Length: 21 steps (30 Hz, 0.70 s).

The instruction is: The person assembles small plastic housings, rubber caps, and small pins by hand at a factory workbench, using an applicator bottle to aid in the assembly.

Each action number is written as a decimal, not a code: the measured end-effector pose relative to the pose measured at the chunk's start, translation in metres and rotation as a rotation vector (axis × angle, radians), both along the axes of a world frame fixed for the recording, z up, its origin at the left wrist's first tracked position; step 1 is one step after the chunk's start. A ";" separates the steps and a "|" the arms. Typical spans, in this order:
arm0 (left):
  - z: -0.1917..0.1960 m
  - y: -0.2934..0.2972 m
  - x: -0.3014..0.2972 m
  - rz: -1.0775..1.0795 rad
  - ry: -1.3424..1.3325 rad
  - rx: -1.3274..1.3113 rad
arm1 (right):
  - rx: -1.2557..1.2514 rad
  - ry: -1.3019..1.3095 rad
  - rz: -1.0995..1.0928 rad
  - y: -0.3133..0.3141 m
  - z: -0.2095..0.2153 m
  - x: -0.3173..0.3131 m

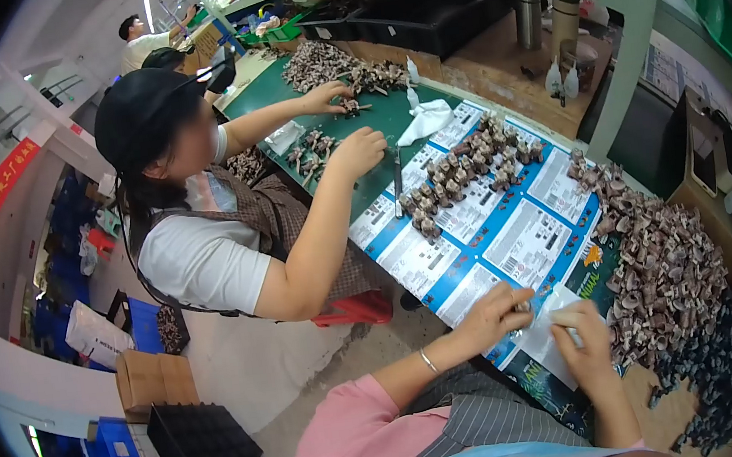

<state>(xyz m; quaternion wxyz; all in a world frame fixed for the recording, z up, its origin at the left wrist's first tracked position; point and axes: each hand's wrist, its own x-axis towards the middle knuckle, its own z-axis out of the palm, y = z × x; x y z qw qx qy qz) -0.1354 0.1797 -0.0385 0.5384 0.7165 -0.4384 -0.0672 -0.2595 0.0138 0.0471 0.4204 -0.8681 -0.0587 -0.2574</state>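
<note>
My left hand [491,318] is closed in a pinch around a small greyish part [521,309] whose kind is too small to tell. Close by on its right, my right hand [585,341] has its fingers curled together above a white sheet or cloth [541,341]; whatever they grip is hidden. The sheet lies on the printed paper [468,293] covering the near table. Beyond my hands, small brown figurines [467,167] stand in rows on that paper. A large heap of brown-grey molded pieces [663,262] lies beside my right hand.
Small dark pieces [708,375] spread below the heap. A co-worker in a black cap [150,118] handles parts at the green table [370,187]. A white cloth [426,121], dropper bottle [411,70] and thin tool [397,180] lie between us. A shelf post [625,45] stands right.
</note>
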 end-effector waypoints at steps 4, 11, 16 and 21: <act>0.010 -0.013 0.044 0.110 0.140 0.109 | 0.065 0.076 -0.395 -0.042 -0.016 -0.076; 0.018 -0.048 0.140 0.418 -0.140 0.133 | 0.155 0.087 -0.638 -0.051 -0.073 -0.161; 0.021 -0.063 0.153 0.461 -0.211 0.270 | 0.246 -0.022 -0.722 -0.052 -0.071 -0.161; 0.021 -0.068 0.154 0.474 -0.374 0.294 | 0.239 -0.001 -0.672 -0.050 -0.069 -0.168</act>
